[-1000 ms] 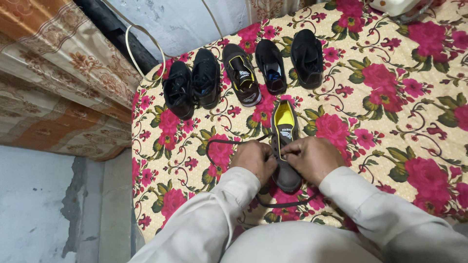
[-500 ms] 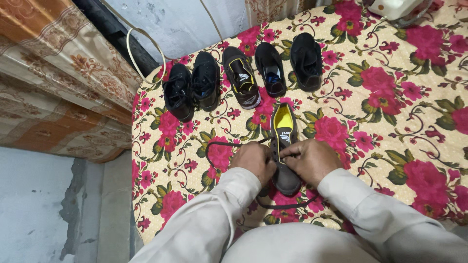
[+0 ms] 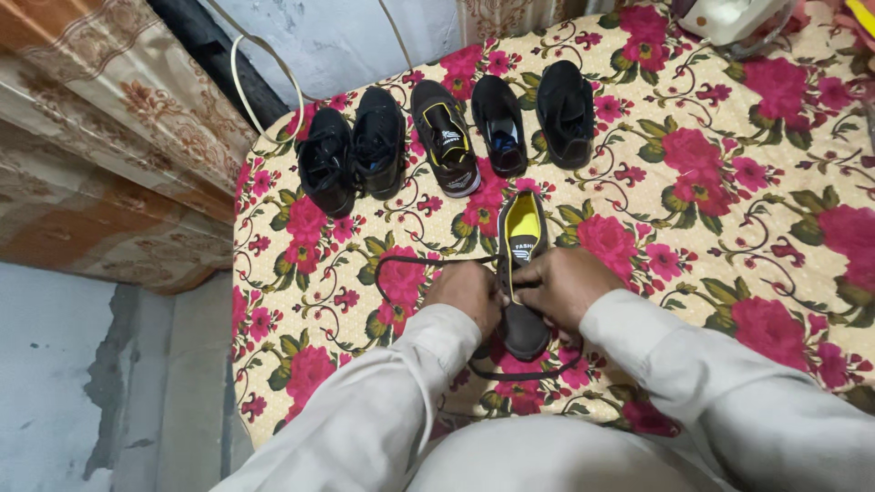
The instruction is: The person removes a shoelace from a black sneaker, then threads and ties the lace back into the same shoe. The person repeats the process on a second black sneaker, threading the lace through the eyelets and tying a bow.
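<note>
Shoelace (image 3: 401, 262), black, is pinched by both hands over the lacing of a dark sneaker with a yellow insole (image 3: 519, 273). Left hand (image 3: 468, 292) is closed, fingertips clamped on the lace at the left side of the shoe's eyelets. Right hand (image 3: 562, 284) is closed too, fingers pressed together on the lace and the right edge of the upper. The two hands sit close, nearly touching across the tongue.

From the left hand the lace runs out in a long loop to the left over the cloth, then back. Another stretch of lace curves under the toe, near the sleeves. Both forearms wear pale grey sleeves (image 3: 410, 401).

The sneaker lies toe toward the person, heel away, on a cream bedspread with red roses (image 3: 729, 210).

Beyond it, well apart, a row of five dark shoes: a laced black pair (image 3: 351, 150) at left, touching each other, a black sneaker with yellow trim (image 3: 447, 137), a black shoe with a blue insole (image 3: 501, 123), and a plain black shoe (image 3: 565, 114).

A pale cable loop (image 3: 264, 73) hangs against the wall behind. A patterned brown curtain (image 3: 109, 155) is at far left.
</note>
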